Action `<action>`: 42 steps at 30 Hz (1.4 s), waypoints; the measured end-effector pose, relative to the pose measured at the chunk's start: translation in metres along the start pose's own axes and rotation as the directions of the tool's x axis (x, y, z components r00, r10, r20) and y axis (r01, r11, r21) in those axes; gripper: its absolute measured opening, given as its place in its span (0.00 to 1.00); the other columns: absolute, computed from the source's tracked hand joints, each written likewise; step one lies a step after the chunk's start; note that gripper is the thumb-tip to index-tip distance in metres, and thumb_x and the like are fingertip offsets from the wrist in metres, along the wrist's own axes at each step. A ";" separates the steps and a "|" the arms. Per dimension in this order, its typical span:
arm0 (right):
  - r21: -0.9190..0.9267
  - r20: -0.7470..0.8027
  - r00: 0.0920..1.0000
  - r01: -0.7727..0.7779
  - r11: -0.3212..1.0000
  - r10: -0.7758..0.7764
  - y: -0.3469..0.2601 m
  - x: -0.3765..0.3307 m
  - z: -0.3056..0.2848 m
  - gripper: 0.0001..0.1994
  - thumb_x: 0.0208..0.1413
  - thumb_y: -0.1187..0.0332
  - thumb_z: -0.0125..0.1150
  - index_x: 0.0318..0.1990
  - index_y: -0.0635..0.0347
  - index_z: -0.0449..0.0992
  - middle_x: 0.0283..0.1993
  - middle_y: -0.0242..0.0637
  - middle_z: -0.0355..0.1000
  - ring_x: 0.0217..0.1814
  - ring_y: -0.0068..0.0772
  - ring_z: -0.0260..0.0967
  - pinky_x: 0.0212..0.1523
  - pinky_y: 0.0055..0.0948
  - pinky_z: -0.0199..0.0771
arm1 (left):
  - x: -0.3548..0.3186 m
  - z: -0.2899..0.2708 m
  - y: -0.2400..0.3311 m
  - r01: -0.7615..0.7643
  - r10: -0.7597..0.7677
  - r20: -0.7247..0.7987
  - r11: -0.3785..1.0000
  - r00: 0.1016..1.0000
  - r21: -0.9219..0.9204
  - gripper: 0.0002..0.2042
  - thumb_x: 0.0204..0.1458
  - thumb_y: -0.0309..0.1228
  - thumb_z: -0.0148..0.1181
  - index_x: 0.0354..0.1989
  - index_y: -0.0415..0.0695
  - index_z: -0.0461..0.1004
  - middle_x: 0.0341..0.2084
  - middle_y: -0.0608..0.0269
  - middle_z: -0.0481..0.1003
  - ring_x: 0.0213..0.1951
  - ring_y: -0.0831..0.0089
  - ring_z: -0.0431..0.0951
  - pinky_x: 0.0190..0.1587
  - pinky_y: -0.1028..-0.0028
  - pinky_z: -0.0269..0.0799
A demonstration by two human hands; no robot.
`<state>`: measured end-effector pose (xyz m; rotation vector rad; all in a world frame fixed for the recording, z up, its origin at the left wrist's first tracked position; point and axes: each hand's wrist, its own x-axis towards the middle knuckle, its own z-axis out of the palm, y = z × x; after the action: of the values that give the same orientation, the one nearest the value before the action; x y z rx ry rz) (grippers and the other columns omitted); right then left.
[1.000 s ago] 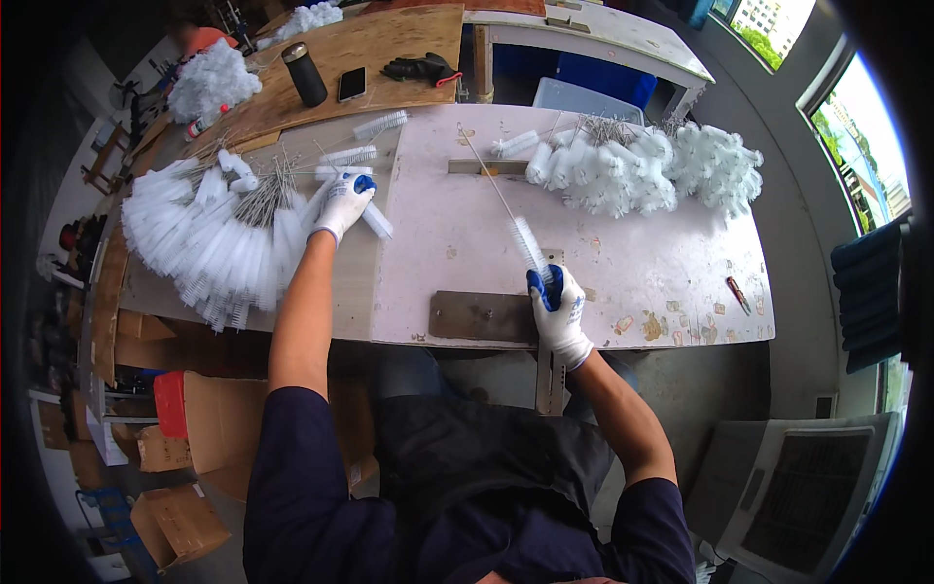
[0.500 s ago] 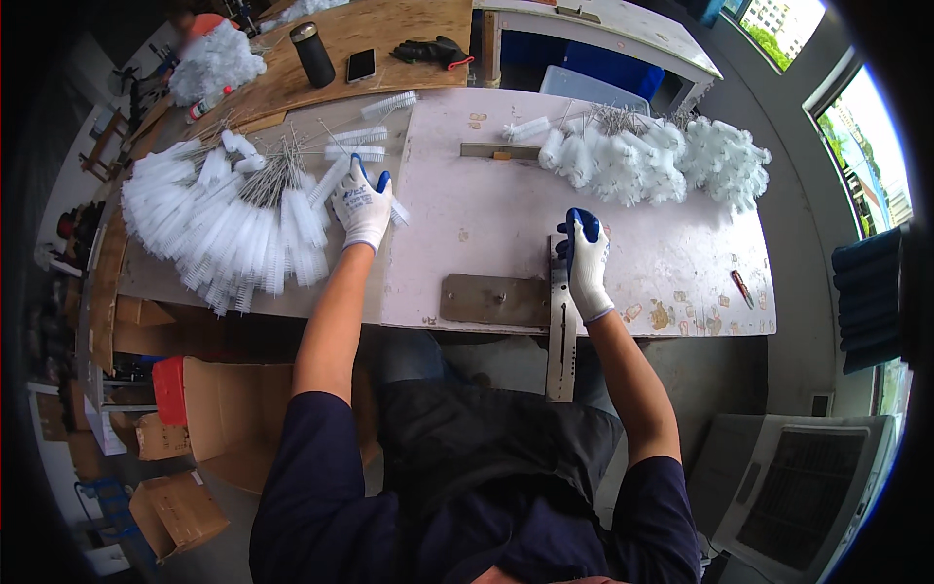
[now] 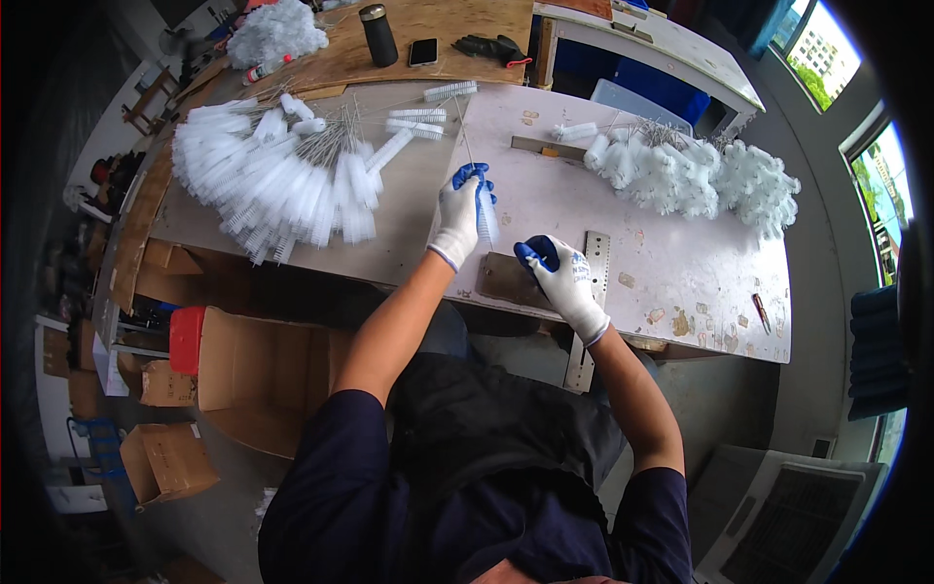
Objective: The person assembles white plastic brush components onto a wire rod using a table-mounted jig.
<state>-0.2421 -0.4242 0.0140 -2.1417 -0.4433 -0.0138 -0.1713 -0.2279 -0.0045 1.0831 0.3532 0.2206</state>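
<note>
My left hand (image 3: 462, 214), in a white glove with blue palm and fingers, is closed around a white bottle brush (image 3: 488, 222). The brush's bristles hang down beside the glove and its thin wire stem points up and away. Just to the right and nearer me, my right hand (image 3: 564, 277), gloved the same way, has its fingers curled in a pinch. What they hold, if anything, is too small to make out. Below that hand lies a flat metal plate (image 3: 508, 280). A perforated metal bar (image 3: 597, 263) runs past it, over the table's front edge.
A fanned heap of white brushes (image 3: 272, 180) covers the left, with several loose ones beside it. More brushes (image 3: 671, 175) lie bunched at the back right. Farther off are a black tumbler (image 3: 378, 37), a phone (image 3: 423, 52) and a dark glove (image 3: 491, 49). Pliers (image 3: 760, 313) lie at right.
My left hand has moved right, away from the loose brushes, bringing one brush along. My right hand has shifted from the metal bar to over the plate. The whole view has also turned.
</note>
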 end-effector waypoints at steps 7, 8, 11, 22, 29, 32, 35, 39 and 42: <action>-0.064 0.170 0.965 -0.190 0.980 0.198 0.004 0.026 -0.006 0.16 0.54 0.55 0.60 0.32 0.61 0.80 0.31 0.48 0.77 0.37 0.51 0.76 0.42 0.41 0.73 | -0.009 0.022 -0.048 0.247 -0.131 0.313 0.898 0.941 -0.365 0.13 0.60 0.33 0.52 0.49 0.41 0.75 0.32 0.56 0.75 0.30 0.65 0.76 0.34 0.65 0.76; -0.064 0.150 0.965 -0.206 0.976 0.213 0.004 0.025 -0.010 0.16 0.53 0.55 0.61 0.32 0.60 0.81 0.29 0.48 0.77 0.36 0.49 0.76 0.41 0.40 0.73 | -0.005 0.022 -0.052 0.281 -0.143 0.371 0.893 0.917 -0.351 0.14 0.61 0.34 0.52 0.50 0.41 0.74 0.33 0.55 0.75 0.31 0.64 0.77 0.36 0.64 0.77; -0.102 0.107 0.973 -0.192 0.976 0.202 0.021 0.027 -0.009 0.17 0.51 0.54 0.63 0.34 0.61 0.81 0.31 0.48 0.78 0.37 0.48 0.77 0.43 0.39 0.73 | 0.014 0.017 -0.056 0.348 -0.210 0.546 0.923 0.811 -0.162 0.18 0.62 0.37 0.50 0.54 0.37 0.71 0.40 0.50 0.76 0.39 0.59 0.78 0.44 0.60 0.77; -0.197 0.135 0.954 -0.238 0.951 0.267 0.037 0.019 -0.003 0.17 0.50 0.53 0.64 0.34 0.60 0.81 0.33 0.47 0.78 0.38 0.47 0.77 0.43 0.40 0.74 | -0.009 0.038 -0.046 0.325 -0.413 0.286 0.894 0.865 0.308 0.12 0.56 0.25 0.54 0.48 0.41 0.77 0.36 0.55 0.78 0.34 0.64 0.80 0.36 0.66 0.80; -0.386 0.068 0.969 0.247 0.889 -0.239 0.032 -0.006 -0.030 0.22 0.44 0.65 0.68 0.50 0.57 0.74 0.48 0.43 0.73 0.46 0.47 0.72 0.45 0.40 0.73 | -0.002 0.038 -0.047 0.213 -0.339 0.373 0.916 0.864 0.339 0.10 0.56 0.23 0.53 0.44 0.37 0.77 0.34 0.54 0.80 0.32 0.66 0.81 0.36 0.69 0.79; -0.464 0.259 0.876 0.482 0.743 -0.407 0.035 -0.005 -0.040 0.31 0.42 0.61 0.69 0.58 0.54 0.70 0.60 0.40 0.66 0.51 0.44 0.68 0.49 0.40 0.72 | -0.002 0.038 -0.046 0.211 -0.347 0.376 0.910 0.859 0.357 0.11 0.56 0.23 0.54 0.44 0.36 0.77 0.35 0.54 0.80 0.33 0.67 0.81 0.36 0.70 0.79; -0.514 0.536 0.728 0.682 0.520 -0.426 0.046 0.008 -0.035 0.34 0.45 0.53 0.67 0.61 0.52 0.68 0.64 0.40 0.62 0.53 0.41 0.65 0.52 0.40 0.69 | -0.002 0.036 -0.046 0.195 -0.346 0.380 0.903 0.858 0.383 0.11 0.56 0.25 0.55 0.45 0.36 0.77 0.36 0.55 0.80 0.35 0.67 0.81 0.38 0.71 0.78; -0.476 0.611 0.628 0.778 0.411 -0.481 0.058 0.030 -0.026 0.18 0.54 0.58 0.60 0.52 0.50 0.75 0.55 0.39 0.66 0.51 0.41 0.67 0.52 0.39 0.71 | -0.009 0.040 -0.045 0.177 -0.343 0.356 0.889 0.869 0.423 0.11 0.55 0.25 0.55 0.44 0.34 0.77 0.37 0.56 0.80 0.36 0.68 0.81 0.39 0.72 0.77; -0.430 0.661 0.583 0.810 0.399 -0.472 0.057 0.036 -0.021 0.14 0.54 0.60 0.59 0.46 0.50 0.76 0.52 0.39 0.67 0.50 0.40 0.68 0.52 0.39 0.71 | -0.002 0.041 -0.051 0.160 -0.333 0.407 0.901 0.850 0.403 0.10 0.54 0.26 0.57 0.42 0.37 0.79 0.36 0.58 0.80 0.35 0.71 0.80 0.38 0.73 0.76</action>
<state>-0.1865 -0.4592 -0.0130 -2.5261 -1.8597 -0.1901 -0.1571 -0.2852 -0.0320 1.3922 0.0921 -0.3576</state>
